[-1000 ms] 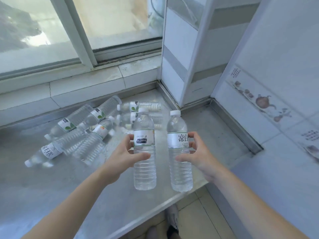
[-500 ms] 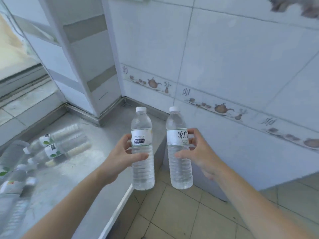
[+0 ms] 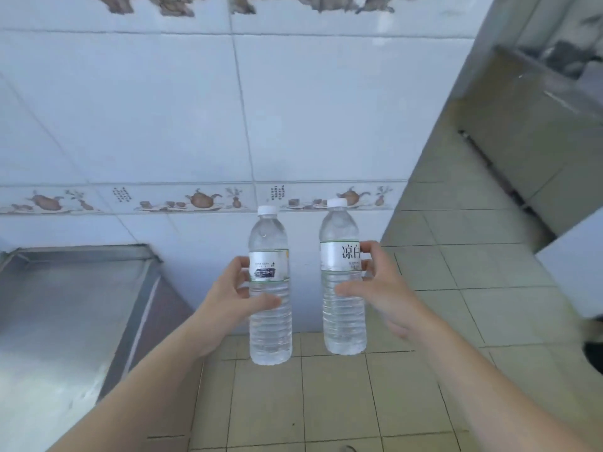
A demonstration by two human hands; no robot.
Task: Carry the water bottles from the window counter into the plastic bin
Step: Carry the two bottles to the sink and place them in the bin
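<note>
Comparing this moment with the views of a second and half a second ago, the outlook has swung away from the window: the heap of bottles lying on the counter, in sight then, is gone from view, and only a bare end of the steel counter (image 3: 75, 308) shows, low and to the left of the two carried bottles. Both bottles have cleared the counter edge and now hang over the tiled floor (image 3: 326, 402), in front of the tiled wall (image 3: 163, 109) with its teapot border. Left hand (image 3: 228, 295): fingers curled round the left bottle (image 3: 270, 308) at and just below its label, thumb across the front; grip unchanged from the earlier views. Right hand (image 3: 378, 288): fingers and thumb wrapped round the right bottle (image 3: 342, 288) at label height, likewise unchanged. Both bottles stand upright, caps on, side by side with a clear gap between them, not touching. A steel cabinet (image 3: 538, 125) stands far to the right of the bottles, beyond the floor. The plastic bin is not visible in this view, so its bearing from the bottles cannot be stated. Assessment: pick-up is complete and the carry is under way; the turn suggests the bin lies away from the window. The remaining bottles are presumably on the counter awaiting further trips.
</note>
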